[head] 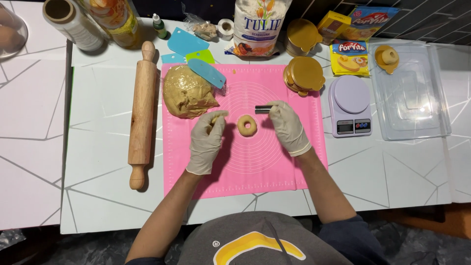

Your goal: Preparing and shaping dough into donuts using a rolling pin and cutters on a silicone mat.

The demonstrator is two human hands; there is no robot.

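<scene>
Two gloved hands worked either side of a small ring of pale dough [247, 125] on a pink silicone baking mat [289, 167].

The left hand [206, 143] was curled, pinching a small bit of dough [216, 118] at its fingertips, probably the plug cut from the ring's middle. The right hand [288, 126] gripped a short dark metal tube cutter [262, 109] between thumb and fingers, its long axis lying roughly level and pointing left toward the large wrapped lump of tan dough [189, 92], held clear of the ring. That ring lay flat between the hands near the mat's centre, hole facing up. A wooden rolling pin [141, 115] lay lengthwise left of the mat, seemingly parked within reach.
</scene>
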